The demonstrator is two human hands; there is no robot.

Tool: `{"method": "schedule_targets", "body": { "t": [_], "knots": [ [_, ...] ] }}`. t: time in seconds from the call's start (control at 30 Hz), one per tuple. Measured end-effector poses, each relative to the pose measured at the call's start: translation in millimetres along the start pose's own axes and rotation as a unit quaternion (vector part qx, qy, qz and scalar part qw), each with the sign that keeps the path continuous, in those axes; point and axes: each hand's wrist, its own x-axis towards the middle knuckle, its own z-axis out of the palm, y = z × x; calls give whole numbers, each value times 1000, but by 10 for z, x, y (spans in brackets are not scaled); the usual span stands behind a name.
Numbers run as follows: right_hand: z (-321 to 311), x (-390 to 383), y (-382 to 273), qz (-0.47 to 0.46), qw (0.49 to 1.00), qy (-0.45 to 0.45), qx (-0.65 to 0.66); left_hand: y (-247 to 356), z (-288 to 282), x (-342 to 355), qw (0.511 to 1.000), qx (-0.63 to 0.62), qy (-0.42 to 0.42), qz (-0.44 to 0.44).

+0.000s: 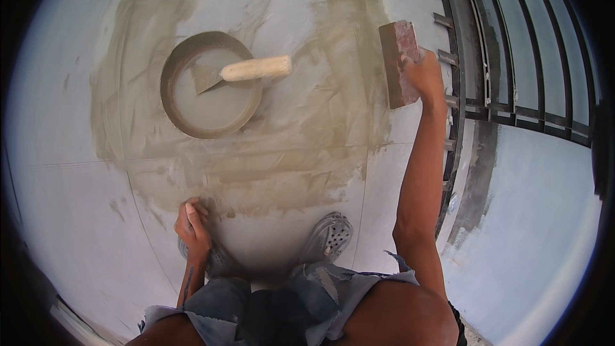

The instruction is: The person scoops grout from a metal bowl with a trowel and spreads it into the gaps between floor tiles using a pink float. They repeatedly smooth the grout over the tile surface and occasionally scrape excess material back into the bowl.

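My right hand [425,77] is wrapped round a flat rectangular float [392,67], dark with a worn reddish back. It lies at the right edge of the smeared grout, beside the railing. My left hand [193,223] is closed in a loose fist above my left shoe, with nothing visible in it. Ahead of it, to the left of centre, stands a shallow round pan [168,99] with a greyish coating inside. A putty knife [257,68] rests in the pan, its blade inside and its wooden handle sticking out over the right rim.
Beige-grey grout [256,176] is smeared over large pale floor tiles [64,218] with thin joints. A dark metal railing [456,57] runs along the right side, with short brackets projecting toward the tiles. My grey perforated clogs [331,234] stand at the near edge of the smear.
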Motion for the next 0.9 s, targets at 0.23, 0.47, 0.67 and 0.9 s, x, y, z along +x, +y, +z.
{"method": "schedule_targets", "body": {
  "t": [0.23,0.47,0.67,0.9],
  "knots": [
    [-193,-146,-445,-39,994,-61,77,-75,-11,-16,1000,-7,13,-1],
    [-279,-390,-512,-45,995,-79,38,-30,-45,-21,1000,-10,14,5],
    [-306,-553,-482,-71,993,-86,27,20,-45,-14,1000,-19,5,1],
    [-241,-601,-390,-71,993,-92,9,-99,-14,-11,999,-37,7,7]
  ]
}}
